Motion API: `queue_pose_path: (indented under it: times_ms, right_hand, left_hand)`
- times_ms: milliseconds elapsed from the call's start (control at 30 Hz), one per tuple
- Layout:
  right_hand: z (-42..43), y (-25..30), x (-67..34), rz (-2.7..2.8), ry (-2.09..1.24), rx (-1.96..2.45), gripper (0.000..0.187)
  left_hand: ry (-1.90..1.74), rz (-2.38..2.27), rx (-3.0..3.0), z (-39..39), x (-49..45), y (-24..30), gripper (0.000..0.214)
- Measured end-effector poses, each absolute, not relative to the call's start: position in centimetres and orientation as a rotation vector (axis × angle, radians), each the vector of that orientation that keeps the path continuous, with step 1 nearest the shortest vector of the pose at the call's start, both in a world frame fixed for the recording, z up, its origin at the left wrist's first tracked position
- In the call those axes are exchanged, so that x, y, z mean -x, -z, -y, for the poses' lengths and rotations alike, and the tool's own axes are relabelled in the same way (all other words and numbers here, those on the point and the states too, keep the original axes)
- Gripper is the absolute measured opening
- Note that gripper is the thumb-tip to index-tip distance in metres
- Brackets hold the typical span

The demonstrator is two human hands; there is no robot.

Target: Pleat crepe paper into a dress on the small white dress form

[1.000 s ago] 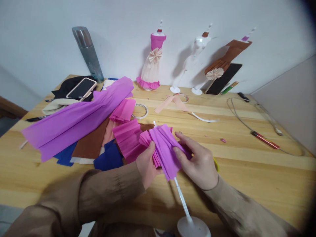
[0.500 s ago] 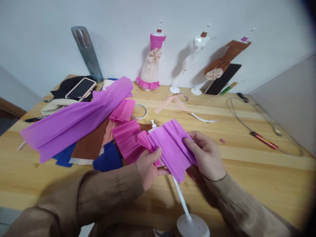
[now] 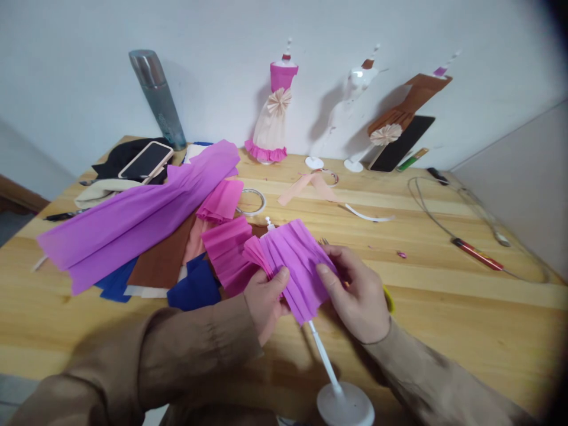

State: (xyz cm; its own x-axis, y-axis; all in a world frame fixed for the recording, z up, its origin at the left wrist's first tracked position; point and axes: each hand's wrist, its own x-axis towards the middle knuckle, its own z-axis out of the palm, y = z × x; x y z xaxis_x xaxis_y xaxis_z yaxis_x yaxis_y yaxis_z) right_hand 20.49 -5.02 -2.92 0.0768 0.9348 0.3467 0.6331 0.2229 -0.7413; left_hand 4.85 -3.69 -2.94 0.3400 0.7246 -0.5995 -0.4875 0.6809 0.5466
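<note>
A pleated purple paper piece (image 3: 295, 260) is wrapped round a small white mannequin, whose neck tip (image 3: 268, 222) pokes out above and whose stand rod (image 3: 322, 355) runs down to a round white base (image 3: 346, 408). My left hand (image 3: 265, 296) pinches the pleats at their lower left edge, thumb on top. My right hand (image 3: 357, 293) grips the paper's right side, fingers curled over it. A pink pleated layer (image 3: 257, 248) shows under the purple one.
Loose sheets lie left: a long purple sheet (image 3: 133, 213), pink pleated pieces (image 3: 224, 198), brown (image 3: 160, 257) and blue (image 3: 195, 284) paper. A tape ring (image 3: 252, 201), phone (image 3: 146, 160), flask (image 3: 157, 97), three dressed mannequins (image 3: 275, 112) at the wall, a cable and red pen (image 3: 477, 253) at right.
My right hand spread the purple pleats wide half a second ago, then drew them in again; the paper is now narrower and closer round the mannequin. My left hand kept its pinch.
</note>
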Motion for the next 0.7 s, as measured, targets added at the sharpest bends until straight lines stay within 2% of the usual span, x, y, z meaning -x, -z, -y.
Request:
queue_pose_path:
  times_ms: [67,167,300,467,700]
  right_hand:
    - [5.4,2.8,-20.2,1.803,-0.234,1.476,0.017]
    - [5.7,2.7,-19.9,1.923,-0.126,1.442,0.015]
    - [5.7,2.7,-19.8,1.947,-0.169,1.444,0.015]
    - [5.6,2.4,-19.6,1.948,-0.189,1.419,0.027]
    - [5.1,1.6,-19.2,1.839,-0.246,1.475,0.013]
  left_hand:
    - [-0.818,-0.938,-0.291,3.7,-4.9,2.8,0.042]
    - [-0.835,-0.917,-0.289,3.8,-4.9,2.5,0.036]
    - [-0.833,-0.905,-0.297,3.9,-4.9,2.3,0.032]
    - [-0.828,-0.943,-0.310,4.0,-4.9,2.2,0.025]
    - [-0.835,-0.912,-0.294,4.1,-5.1,1.9,0.025]
